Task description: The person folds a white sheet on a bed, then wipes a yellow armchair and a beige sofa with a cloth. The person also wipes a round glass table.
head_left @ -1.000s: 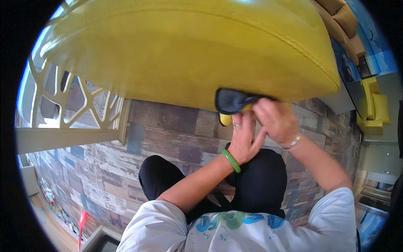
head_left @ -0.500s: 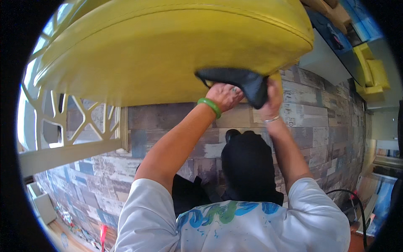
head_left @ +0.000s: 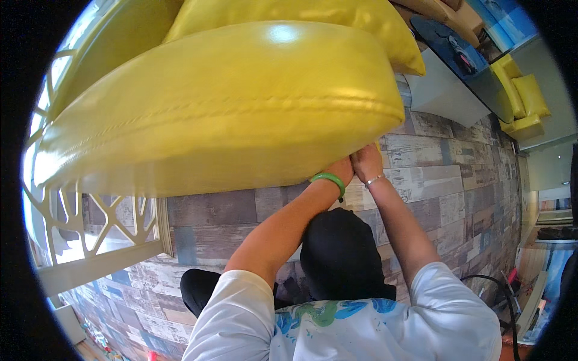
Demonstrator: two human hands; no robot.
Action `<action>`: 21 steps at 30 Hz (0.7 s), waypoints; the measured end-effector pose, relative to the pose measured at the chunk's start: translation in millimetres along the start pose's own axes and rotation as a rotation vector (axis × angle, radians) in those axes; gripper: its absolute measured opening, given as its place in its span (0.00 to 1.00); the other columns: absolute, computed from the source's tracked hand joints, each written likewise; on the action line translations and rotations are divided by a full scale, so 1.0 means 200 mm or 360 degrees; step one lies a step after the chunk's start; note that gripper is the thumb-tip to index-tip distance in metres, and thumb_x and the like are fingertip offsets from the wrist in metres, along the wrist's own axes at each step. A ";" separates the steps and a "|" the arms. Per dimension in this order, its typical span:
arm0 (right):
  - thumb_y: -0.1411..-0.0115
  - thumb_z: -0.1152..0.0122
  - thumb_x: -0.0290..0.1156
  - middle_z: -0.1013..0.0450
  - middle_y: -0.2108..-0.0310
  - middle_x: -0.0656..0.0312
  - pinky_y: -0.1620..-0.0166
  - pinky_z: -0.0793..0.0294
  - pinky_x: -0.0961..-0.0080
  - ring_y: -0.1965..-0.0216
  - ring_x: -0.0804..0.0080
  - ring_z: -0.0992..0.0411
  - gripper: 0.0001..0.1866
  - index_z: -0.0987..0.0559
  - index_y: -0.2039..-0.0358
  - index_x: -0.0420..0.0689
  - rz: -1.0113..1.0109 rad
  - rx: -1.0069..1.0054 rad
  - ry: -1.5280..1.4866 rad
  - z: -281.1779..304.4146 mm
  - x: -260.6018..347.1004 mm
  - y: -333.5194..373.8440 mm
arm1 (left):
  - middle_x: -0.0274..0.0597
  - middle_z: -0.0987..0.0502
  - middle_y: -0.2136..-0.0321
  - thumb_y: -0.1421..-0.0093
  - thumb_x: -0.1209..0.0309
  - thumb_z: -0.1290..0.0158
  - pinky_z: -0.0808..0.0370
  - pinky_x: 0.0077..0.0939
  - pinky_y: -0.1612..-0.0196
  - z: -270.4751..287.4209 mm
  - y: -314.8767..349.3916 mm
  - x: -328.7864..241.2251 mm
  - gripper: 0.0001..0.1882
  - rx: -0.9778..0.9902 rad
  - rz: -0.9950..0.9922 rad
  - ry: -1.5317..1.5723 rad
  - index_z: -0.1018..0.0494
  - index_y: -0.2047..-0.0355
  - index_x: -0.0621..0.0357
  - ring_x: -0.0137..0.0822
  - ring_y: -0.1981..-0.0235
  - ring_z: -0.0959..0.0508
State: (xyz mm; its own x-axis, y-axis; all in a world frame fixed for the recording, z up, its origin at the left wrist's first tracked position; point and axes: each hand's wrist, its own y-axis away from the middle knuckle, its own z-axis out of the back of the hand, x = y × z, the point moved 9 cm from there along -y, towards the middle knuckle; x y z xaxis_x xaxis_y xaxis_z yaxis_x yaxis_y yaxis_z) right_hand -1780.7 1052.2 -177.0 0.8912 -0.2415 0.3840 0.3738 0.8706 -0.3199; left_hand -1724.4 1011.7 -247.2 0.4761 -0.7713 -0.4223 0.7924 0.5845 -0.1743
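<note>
Beyond the black-trousered knee, the left hand and the right hand are now close together at the lower edge of the yellow sofa, with fingers hidden, so I cannot tell whether they are clamped on something. The black piece, visible between them half a second ago, is out of sight, perhaps under this edge, and its handling cannot be checked. Farther, a yellow cushion rests behind.
</note>
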 end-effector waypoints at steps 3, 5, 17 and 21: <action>0.37 0.46 0.27 0.31 0.43 0.44 0.38 0.34 0.58 0.40 0.43 0.35 0.20 0.26 0.45 0.35 -0.0178 0.0095 0.0186 -0.02 -0.12 0.03 | 0.66 0.24 0.52 0.34 0.67 0.58 0.31 0.55 0.43 0.01 -0.03 -0.03 0.17 0.0247 0.0135 0.0518 0.28 0.50 0.60 0.60 0.49 0.24; 0.36 0.47 0.28 0.32 0.41 0.41 0.36 0.36 0.57 0.40 0.42 0.36 0.21 0.28 0.43 0.33 -0.0306 0.0041 0.0197 -0.05 -0.14 0.10 | 0.65 0.24 0.53 0.35 0.67 0.57 0.30 0.54 0.44 0.00 0.00 0.05 0.17 0.0294 0.0165 0.0534 0.28 0.50 0.60 0.59 0.50 0.24; 0.40 0.41 0.30 0.25 0.60 0.50 0.59 0.24 0.62 0.60 0.50 0.25 0.11 0.22 0.62 0.35 -0.0644 0.0307 -0.0276 0.32 -0.10 0.11 | 0.57 0.24 0.57 0.38 0.68 0.54 0.26 0.47 0.51 0.29 0.28 -0.10 0.21 0.0340 0.0097 0.0757 0.30 0.45 0.60 0.53 0.57 0.22; 0.44 0.42 0.16 0.27 0.60 0.51 0.56 0.25 0.65 0.58 0.54 0.26 0.06 0.21 0.65 0.37 -0.0331 0.0009 -0.0215 0.87 0.39 0.05 | 0.54 0.24 0.58 0.39 0.68 0.53 0.25 0.45 0.53 0.85 0.22 -0.33 0.23 0.0095 -0.0030 0.0895 0.30 0.44 0.61 0.51 0.59 0.22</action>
State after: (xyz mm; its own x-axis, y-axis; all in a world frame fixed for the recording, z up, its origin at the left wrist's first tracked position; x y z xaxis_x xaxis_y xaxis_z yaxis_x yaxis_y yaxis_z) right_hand -1751.4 1116.6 0.3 0.7528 -0.3565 0.5534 0.5436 0.8107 -0.2172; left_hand -1657.2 1045.6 -75.4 0.1982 -0.5192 -0.8314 0.8267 0.5442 -0.1428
